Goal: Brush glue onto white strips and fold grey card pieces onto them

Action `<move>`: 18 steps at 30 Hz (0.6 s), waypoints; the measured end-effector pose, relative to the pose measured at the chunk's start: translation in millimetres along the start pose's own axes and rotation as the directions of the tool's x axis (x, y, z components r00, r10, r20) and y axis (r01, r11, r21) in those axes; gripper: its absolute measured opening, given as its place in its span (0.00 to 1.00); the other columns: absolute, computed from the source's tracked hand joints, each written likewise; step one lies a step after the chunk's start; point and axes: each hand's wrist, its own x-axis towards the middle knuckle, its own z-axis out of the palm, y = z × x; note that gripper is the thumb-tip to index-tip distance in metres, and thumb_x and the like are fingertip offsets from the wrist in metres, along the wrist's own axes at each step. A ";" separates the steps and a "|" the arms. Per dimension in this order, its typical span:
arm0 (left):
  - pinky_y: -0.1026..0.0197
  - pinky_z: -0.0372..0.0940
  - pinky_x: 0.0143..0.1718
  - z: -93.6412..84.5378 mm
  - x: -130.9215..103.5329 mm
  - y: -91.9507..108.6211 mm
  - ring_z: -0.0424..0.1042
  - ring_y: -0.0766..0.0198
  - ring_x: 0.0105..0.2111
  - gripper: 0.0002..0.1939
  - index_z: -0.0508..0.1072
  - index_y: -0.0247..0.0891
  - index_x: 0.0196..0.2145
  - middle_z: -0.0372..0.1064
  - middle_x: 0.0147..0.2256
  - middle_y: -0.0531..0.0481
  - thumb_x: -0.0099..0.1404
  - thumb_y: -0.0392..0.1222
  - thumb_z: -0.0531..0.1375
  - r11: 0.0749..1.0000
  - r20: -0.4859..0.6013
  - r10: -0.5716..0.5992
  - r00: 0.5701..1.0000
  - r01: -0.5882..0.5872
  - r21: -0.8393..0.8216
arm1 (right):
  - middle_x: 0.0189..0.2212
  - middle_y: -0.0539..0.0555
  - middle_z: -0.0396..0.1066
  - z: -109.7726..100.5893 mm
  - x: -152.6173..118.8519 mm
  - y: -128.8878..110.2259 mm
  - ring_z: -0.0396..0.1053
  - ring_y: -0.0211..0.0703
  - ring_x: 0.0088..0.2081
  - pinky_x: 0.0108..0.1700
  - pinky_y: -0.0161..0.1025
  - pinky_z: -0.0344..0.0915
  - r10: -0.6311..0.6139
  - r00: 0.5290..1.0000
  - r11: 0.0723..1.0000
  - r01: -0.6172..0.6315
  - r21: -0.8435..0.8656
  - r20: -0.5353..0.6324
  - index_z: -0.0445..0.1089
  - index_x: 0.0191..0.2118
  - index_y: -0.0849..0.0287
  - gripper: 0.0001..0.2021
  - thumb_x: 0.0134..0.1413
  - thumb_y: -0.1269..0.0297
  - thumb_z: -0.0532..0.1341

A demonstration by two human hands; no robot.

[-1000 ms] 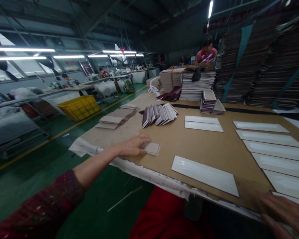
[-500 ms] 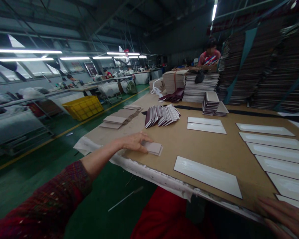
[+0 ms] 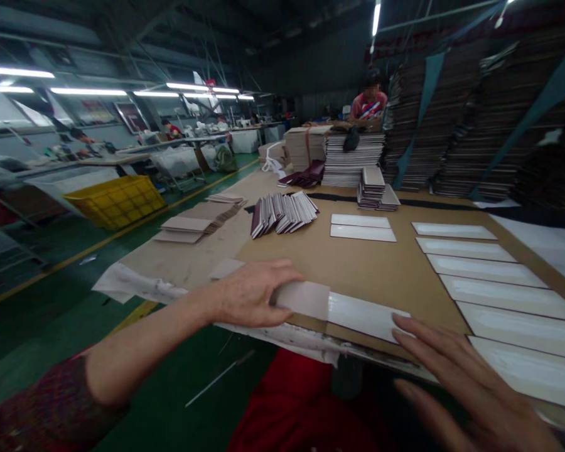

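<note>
Brown-topped table, near edge: left hand pinches beige rectangular card at left end of glossy white rectangular strip. Right hand spread at strip's right end, contact unclear. Looks like alignment; next move needs edges square.

Matt card piece, glossy strip

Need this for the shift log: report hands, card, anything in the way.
Left hand gripping gray card, its edge at white strip's left end. Right hand open over strip's right part. Nothing seen blocking; row of white strips beside right hand.
</note>
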 end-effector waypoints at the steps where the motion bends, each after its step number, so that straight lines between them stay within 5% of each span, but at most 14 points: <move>1: 0.56 0.66 0.43 3.9 3.6 13.9 0.72 0.55 0.42 0.23 0.69 0.39 0.54 0.69 0.44 0.46 0.61 0.44 0.62 0.999 0.013 0.033 0.999 -0.033 -0.012 | 0.62 0.59 0.67 1.1 13.5 -12.3 0.67 0.54 0.60 0.57 0.53 0.73 -0.033 0.999 0.999 0.033 -0.026 -0.003 0.60 0.67 0.55 0.25 0.67 0.60 0.57; 4: 0.56 0.67 0.41 17.0 12.5 43.9 0.72 0.56 0.41 0.23 0.69 0.40 0.54 0.69 0.44 0.47 0.61 0.43 0.63 0.994 0.017 0.089 0.996 -0.088 -0.065 | 0.62 0.64 0.65 9.5 36.6 -30.3 0.66 0.56 0.61 0.56 0.55 0.73 -0.092 0.994 0.994 0.095 -0.052 0.057 0.62 0.64 0.64 0.22 0.68 0.62 0.57; 8: 0.56 0.68 0.39 26.8 19.5 59.4 0.72 0.56 0.40 0.21 0.70 0.39 0.52 0.70 0.43 0.47 0.61 0.41 0.63 0.988 0.010 0.117 0.993 -0.116 -0.104 | 0.59 0.65 0.69 16.5 34.8 -29.3 0.69 0.54 0.58 0.54 0.53 0.75 -0.098 0.992 0.992 0.104 -0.069 0.083 0.66 0.61 0.65 0.19 0.68 0.66 0.56; 12: 0.46 0.64 0.55 26.6 18.2 52.4 0.68 0.49 0.53 0.30 0.64 0.41 0.60 0.67 0.55 0.42 0.62 0.45 0.65 0.983 -0.167 0.145 0.975 -0.161 -0.090 | 0.57 0.61 0.72 2.6 25.8 -14.0 0.71 0.52 0.55 0.55 0.51 0.74 -0.089 0.995 0.991 0.092 -0.097 0.037 0.65 0.61 0.62 0.19 0.68 0.65 0.56; 15: 0.40 0.57 0.63 33.9 12.7 34.9 0.60 0.46 0.61 0.35 0.56 0.42 0.65 0.60 0.62 0.40 0.64 0.45 0.63 0.990 -0.386 -0.030 0.922 -0.024 -0.136 | 0.57 0.58 0.71 -18.7 13.1 13.9 0.72 0.56 0.54 0.54 0.54 0.74 0.135 0.989 0.982 -0.141 -0.126 -0.056 0.65 0.62 0.53 0.20 0.68 0.56 0.57; 18: 0.41 0.58 0.63 56.5 8.1 17.2 0.62 0.48 0.60 0.31 0.59 0.40 0.63 0.63 0.60 0.40 0.65 0.42 0.61 0.974 -0.344 -0.149 0.927 0.078 -0.213 | 0.60 0.55 0.68 -34.0 -7.7 46.5 0.75 0.61 0.50 0.42 0.52 0.79 0.440 0.893 0.886 -0.448 -0.115 -0.094 0.65 0.62 0.44 0.23 0.65 0.48 0.58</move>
